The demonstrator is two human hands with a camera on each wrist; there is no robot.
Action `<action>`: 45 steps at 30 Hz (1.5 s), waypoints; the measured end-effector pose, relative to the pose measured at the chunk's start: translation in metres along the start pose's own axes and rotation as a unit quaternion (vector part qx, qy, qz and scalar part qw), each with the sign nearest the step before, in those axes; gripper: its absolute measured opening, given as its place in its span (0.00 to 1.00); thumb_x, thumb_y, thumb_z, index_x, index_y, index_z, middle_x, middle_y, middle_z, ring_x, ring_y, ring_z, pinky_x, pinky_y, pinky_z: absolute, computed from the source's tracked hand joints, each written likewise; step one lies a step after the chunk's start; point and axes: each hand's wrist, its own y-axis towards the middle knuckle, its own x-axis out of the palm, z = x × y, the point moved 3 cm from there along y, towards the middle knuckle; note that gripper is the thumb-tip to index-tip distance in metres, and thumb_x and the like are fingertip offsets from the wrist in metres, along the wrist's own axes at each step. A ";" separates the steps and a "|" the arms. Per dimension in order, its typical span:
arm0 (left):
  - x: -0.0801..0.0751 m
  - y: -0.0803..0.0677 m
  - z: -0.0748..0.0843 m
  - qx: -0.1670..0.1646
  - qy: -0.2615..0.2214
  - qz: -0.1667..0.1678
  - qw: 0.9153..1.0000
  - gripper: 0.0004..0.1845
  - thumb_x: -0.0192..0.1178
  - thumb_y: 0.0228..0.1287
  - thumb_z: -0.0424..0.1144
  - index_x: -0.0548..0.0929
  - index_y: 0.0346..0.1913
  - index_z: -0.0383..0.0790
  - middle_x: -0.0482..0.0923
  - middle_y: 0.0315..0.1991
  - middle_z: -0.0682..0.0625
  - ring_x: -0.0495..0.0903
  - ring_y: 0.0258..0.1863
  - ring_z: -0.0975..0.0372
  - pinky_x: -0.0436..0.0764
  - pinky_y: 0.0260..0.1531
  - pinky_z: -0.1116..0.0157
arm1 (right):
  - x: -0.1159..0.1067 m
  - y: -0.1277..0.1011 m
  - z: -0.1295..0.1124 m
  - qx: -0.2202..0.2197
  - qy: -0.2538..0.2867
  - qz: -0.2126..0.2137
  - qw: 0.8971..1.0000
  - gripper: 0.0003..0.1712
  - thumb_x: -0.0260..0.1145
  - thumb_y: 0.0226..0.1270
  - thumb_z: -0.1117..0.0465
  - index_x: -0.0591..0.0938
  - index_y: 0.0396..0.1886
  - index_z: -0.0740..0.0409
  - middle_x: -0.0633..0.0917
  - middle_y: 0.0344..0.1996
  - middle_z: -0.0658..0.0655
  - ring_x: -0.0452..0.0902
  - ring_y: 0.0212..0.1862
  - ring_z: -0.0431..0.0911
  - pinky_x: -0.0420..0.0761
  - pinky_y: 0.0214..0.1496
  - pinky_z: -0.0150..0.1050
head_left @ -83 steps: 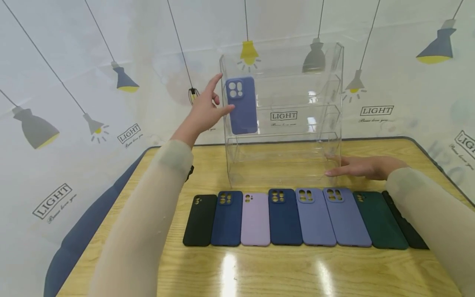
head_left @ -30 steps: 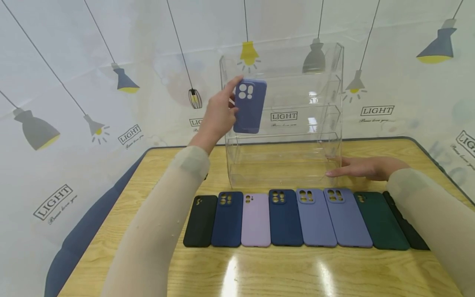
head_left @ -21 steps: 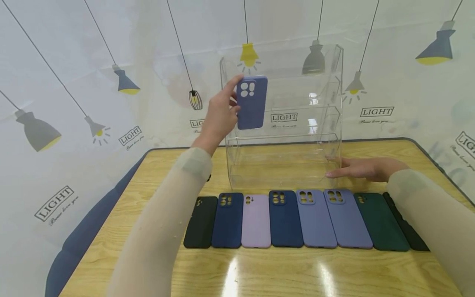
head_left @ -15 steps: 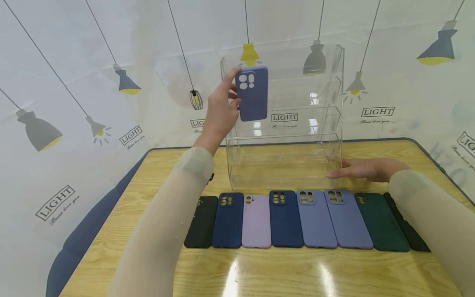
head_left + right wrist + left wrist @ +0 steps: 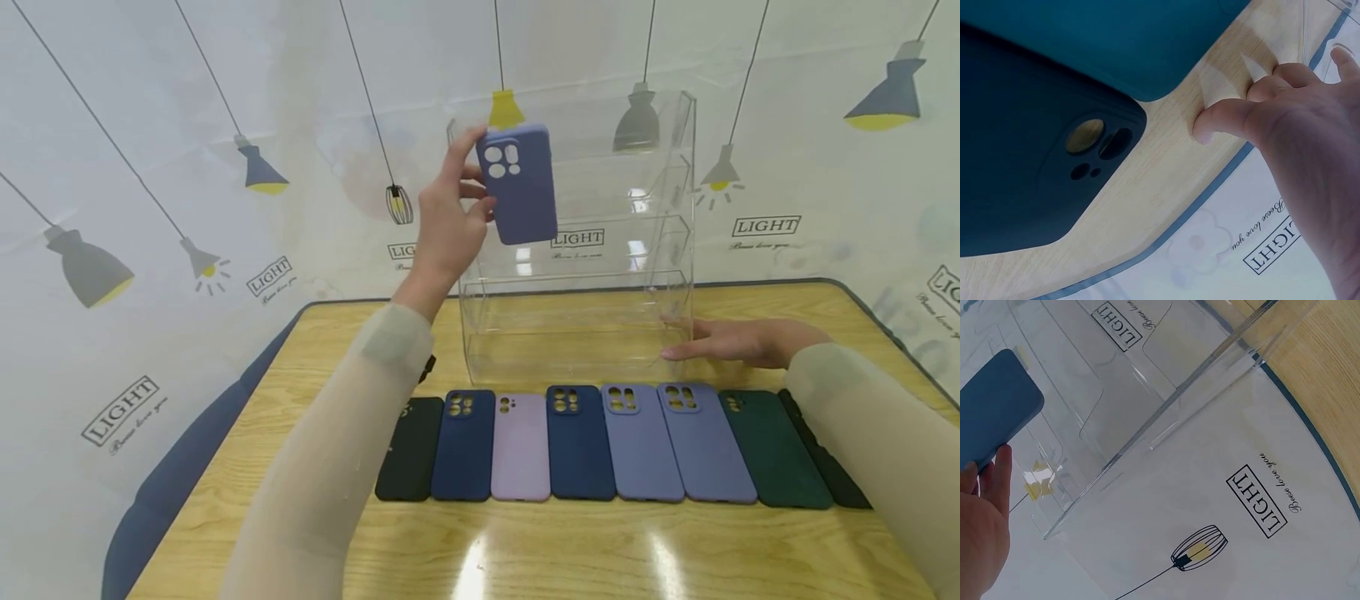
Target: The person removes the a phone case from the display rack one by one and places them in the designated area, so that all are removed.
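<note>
Your left hand [image 5: 448, 223] grips the periwinkle phone case [image 5: 519, 183] by its left edge, fingers curled round it, and holds it upright with a small tilt, the camera holes at the top and turned to you. The case is raised in front of the upper left part of the clear acrylic rack [image 5: 660, 208], which stands directly behind your grip; whether the case touches the rack I cannot tell. In the left wrist view, the case [image 5: 994, 409] sits just above your fingertips [image 5: 1002, 464], with the rack's transparent wall [image 5: 1166, 425] to the right of it. Your right hand [image 5: 738, 340] lies flat on the tabletop [image 5: 555, 550] with straight fingers and holds nothing; its fingertips are at the lower right corner of the rack. Below both hands, nearer to you, a row of phone cases [image 5: 622, 443] lies side by side on the tabletop. The dark green case [image 5: 772, 450] is the nearest to your right hand, just below it.
</note>
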 end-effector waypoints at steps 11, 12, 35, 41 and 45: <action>0.000 -0.023 0.000 -0.086 -0.112 -0.071 0.987 0.47 0.62 0.68 0.16 0.68 0.81 0.63 0.84 0.48 0.40 0.91 0.44 0.52 0.94 0.39 0.58 | 0.000 -0.001 0.002 0.000 0.002 -0.003 1.000 0.61 0.54 0.80 0.29 0.20 0.85 0.37 0.19 0.83 0.69 0.21 0.81 0.80 0.37 0.76 0.85; 0.000 -0.026 -0.001 -0.096 -0.117 -0.080 0.985 0.47 0.62 0.68 0.16 0.68 0.81 0.63 0.84 0.49 0.39 0.91 0.44 0.52 0.94 0.38 0.58 | 0.000 0.000 0.002 0.001 0.003 -0.003 1.000 0.61 0.54 0.80 0.29 0.20 0.85 0.37 0.19 0.83 0.69 0.21 0.82 0.80 0.37 0.76 0.85; 0.003 -0.105 -0.026 -0.206 -0.088 -0.183 0.957 0.48 0.65 0.66 0.19 0.67 0.79 0.67 0.82 0.52 0.39 0.90 0.45 0.49 0.93 0.33 0.57 | 0.001 0.001 0.000 -0.007 0.007 0.003 1.000 0.60 0.54 0.81 0.31 0.19 0.84 0.37 0.18 0.83 0.68 0.21 0.81 0.80 0.36 0.75 0.86; 0.004 -0.117 -0.033 -0.232 -0.099 -0.197 0.947 0.48 0.65 0.66 0.19 0.67 0.79 0.65 0.82 0.53 0.39 0.90 0.45 0.49 0.93 0.33 0.56 | 0.001 0.001 -0.001 -0.013 0.008 0.002 1.000 0.59 0.54 0.82 0.32 0.20 0.85 0.37 0.19 0.83 0.68 0.20 0.81 0.80 0.37 0.75 0.86; 0.007 -0.123 -0.034 -0.242 -0.105 -0.206 0.942 0.47 0.66 0.66 0.19 0.66 0.79 0.64 0.81 0.54 0.38 0.90 0.45 0.49 0.93 0.33 0.56 | 0.002 0.001 -0.001 -0.018 0.007 0.005 1.000 0.58 0.53 0.82 0.33 0.21 0.85 0.38 0.20 0.83 0.69 0.20 0.81 0.80 0.37 0.75 0.86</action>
